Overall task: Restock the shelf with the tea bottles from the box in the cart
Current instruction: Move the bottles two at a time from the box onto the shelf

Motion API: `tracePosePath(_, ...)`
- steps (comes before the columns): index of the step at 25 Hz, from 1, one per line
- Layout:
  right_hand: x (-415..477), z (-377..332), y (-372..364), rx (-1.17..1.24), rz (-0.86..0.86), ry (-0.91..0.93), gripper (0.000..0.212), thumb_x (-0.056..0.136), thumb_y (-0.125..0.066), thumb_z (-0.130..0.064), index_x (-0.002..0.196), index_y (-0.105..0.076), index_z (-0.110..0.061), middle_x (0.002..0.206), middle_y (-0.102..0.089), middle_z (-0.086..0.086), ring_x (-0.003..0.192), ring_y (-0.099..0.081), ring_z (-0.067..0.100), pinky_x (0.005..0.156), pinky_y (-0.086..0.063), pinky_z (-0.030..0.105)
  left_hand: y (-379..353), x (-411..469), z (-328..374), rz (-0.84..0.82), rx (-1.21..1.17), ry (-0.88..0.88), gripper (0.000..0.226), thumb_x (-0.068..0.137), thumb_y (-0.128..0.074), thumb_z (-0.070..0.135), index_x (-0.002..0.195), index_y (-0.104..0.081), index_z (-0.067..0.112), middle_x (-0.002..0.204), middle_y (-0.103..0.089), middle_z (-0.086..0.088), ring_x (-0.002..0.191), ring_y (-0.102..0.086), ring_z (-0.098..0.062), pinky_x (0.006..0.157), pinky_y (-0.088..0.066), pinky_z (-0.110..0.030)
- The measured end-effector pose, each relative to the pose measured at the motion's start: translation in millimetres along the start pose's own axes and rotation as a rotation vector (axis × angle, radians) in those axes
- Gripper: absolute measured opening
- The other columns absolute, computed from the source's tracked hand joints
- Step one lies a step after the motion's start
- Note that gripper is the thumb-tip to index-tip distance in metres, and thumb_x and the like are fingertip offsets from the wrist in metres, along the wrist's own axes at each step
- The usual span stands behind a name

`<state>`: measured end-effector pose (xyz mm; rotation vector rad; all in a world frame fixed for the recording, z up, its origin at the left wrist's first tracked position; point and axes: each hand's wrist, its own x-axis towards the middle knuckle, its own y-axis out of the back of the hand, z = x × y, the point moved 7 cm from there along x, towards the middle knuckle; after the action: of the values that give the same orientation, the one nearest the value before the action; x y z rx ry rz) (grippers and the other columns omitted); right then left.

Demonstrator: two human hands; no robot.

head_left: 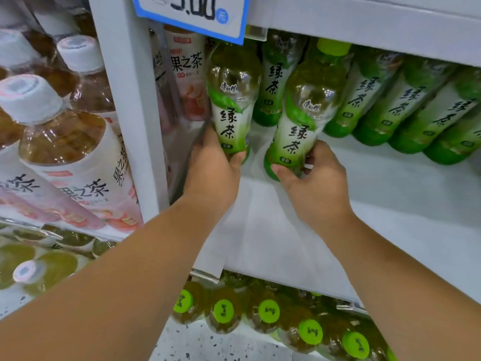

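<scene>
A: What are we holding?

B: Two tea bottles. Our left hand (213, 168) curls round the base of the left bottle (231, 100), and the fingers (311, 157) of our right hand (315, 178) grip the base of the right bottle (304, 110). Both are low over the white shelf (390, 183), in front of the back row (390, 100).

A: What do we read?

B: 绿茶 under 康师傅 on each, and 绿茶 again on the back row. The pale bottles (78, 157) to the left read 果之茶. The price tag (192, 14) above is cut off.
</scene>
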<state>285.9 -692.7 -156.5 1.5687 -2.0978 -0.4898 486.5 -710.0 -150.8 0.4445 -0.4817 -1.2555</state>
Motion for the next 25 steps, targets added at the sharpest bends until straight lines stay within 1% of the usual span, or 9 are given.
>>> tracePosePath(2,14,-1,-7,0.034,-0.019,-0.024,0.044,0.079,-0.085,-0.03,0.113,-0.057,-0.029,0.101,-0.064,-0.014,0.086,-0.061,0.003,0.074,-0.048,0.015,-2,11,-1,-0.001,0.008,0.015,0.051,0.095,-0.068,0.021,0.14,-0.046,0.017,0.126,-0.062,-0.006,0.115,-0.058,-0.026,0.089,-0.043,-0.029)
tracePosePath(6,35,0,-19,0.091,-0.055,-0.059,0.041,0.081,-0.085,-0.031,0.11,-0.056,-0.034,0.096,-0.061,-0.022,0.088,-0.063,0.001,0.077,-0.049,0.018,-9,32,-4,-0.051,0.114,0.108,0.048,0.095,-0.066,0.034,0.134,-0.045,0.016,0.126,-0.064,-0.008,0.118,-0.059,-0.032,0.093,-0.048,-0.04)
tracePosePath(9,44,3,-31,0.124,-0.078,-0.069,0.042,0.083,-0.082,-0.033,0.12,-0.061,-0.03,0.096,-0.062,-0.024,0.084,-0.057,-0.013,0.072,-0.042,0.007,-13,42,-9,-0.049,0.141,0.142,0.047,0.095,-0.066,0.041,0.129,-0.048,0.014,0.128,-0.063,-0.01,0.121,-0.057,-0.033,0.097,-0.048,-0.042)
tracePosePath(13,47,3,-39,0.129,-0.074,-0.037,0.047,0.085,-0.079,-0.037,0.127,-0.06,-0.028,0.097,-0.062,-0.027,0.08,-0.054,-0.025,0.066,-0.038,-0.005,-19,46,-19,-0.006,0.101,0.096,0.051,0.096,-0.062,0.044,0.138,-0.046,0.019,0.129,-0.062,-0.009,0.123,-0.054,-0.033,0.101,-0.047,-0.047)
tracePosePath(15,46,3,-42,0.093,-0.068,-0.014,0.049,0.085,-0.075,-0.047,0.128,-0.058,-0.032,0.102,-0.064,-0.021,0.088,-0.057,-0.017,0.075,-0.043,0.005,-20,45,-24,0.008,0.071,0.075,0.052,0.096,-0.059,0.047,0.142,-0.044,0.028,0.129,-0.063,-0.004,0.124,-0.055,-0.03,0.103,-0.047,-0.048)
tracePosePath(17,46,5,-45,0.023,-0.065,0.001,0.055,0.08,-0.067,-0.061,0.128,-0.054,-0.037,0.11,-0.065,-0.01,0.104,-0.06,0.006,0.086,-0.05,0.027,-20,44,-27,0.024,0.032,0.061,0.05,0.095,-0.058,0.049,0.142,-0.043,0.035,0.129,-0.064,0.003,0.124,-0.056,-0.026,0.104,-0.047,-0.047)
tracePosePath(19,46,8,-48,-0.022,-0.079,0.0,0.057,0.074,-0.065,-0.059,0.127,-0.052,-0.04,0.112,-0.064,-0.006,0.112,-0.059,0.018,0.093,-0.052,0.039,-20,43,-31,0.035,-0.016,0.078,0.051,0.092,-0.059,0.054,0.137,-0.045,0.037,0.127,-0.065,0.005,0.123,-0.057,-0.024,0.104,-0.049,-0.047)
tracePosePath(21,47,9,-48,-0.024,-0.084,-0.014,0.059,0.072,-0.068,-0.052,0.128,-0.051,-0.042,0.113,-0.064,-0.008,0.113,-0.059,0.018,0.096,-0.053,0.042,-21,43,-35,0.042,-0.057,0.103,0.053,0.086,-0.058,0.061,0.132,-0.047,0.036,0.123,-0.067,0.005,0.12,-0.059,-0.024,0.102,-0.05,-0.047)
tracePosePath(25,48,11,-46,0.001,-0.062,-0.033,0.059,0.074,-0.08,-0.045,0.127,-0.055,-0.042,0.113,-0.066,-0.012,0.109,-0.06,0.008,0.092,-0.05,0.03,-22,45,-36,0.035,-0.039,0.121,0.052,0.084,-0.055,0.067,0.129,-0.049,0.041,0.119,-0.067,0.004,0.115,-0.061,-0.026,0.098,-0.052,-0.047)
